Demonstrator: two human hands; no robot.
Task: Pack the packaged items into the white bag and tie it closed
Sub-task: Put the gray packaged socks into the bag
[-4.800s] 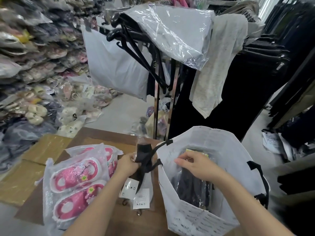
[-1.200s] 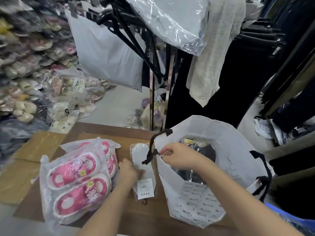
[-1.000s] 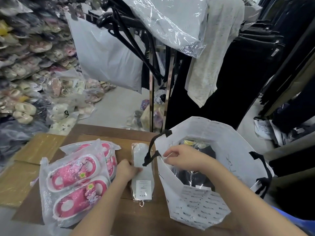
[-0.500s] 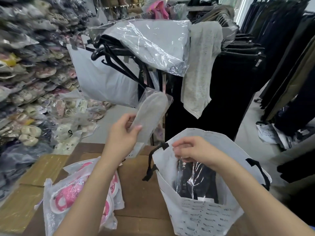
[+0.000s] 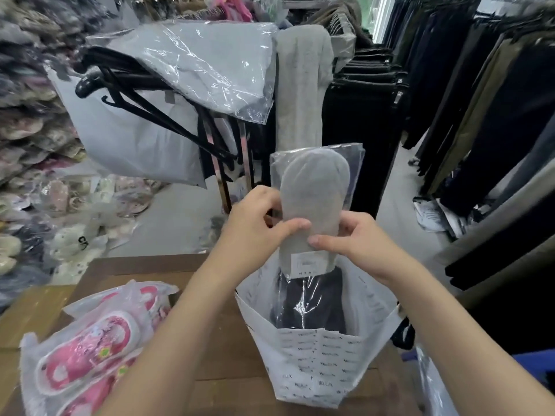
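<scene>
Left hand [image 5: 255, 226] and right hand [image 5: 357, 244] pinch a grey oval pack [image 5: 312, 199] (crinkly clear sleeve, label unreadable) over the white bag [image 5: 315, 364]. Pink slippers [image 5: 84, 352] lie at the tabletop's [image 5: 228, 355] left edge.

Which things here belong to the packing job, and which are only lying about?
Job: grey packet, held by left hand and right hand; white bag; dark packet inside it; pink slippers packet on the table.
Lying about: black hangers; bagged grey garment; hanging trousers.
</scene>
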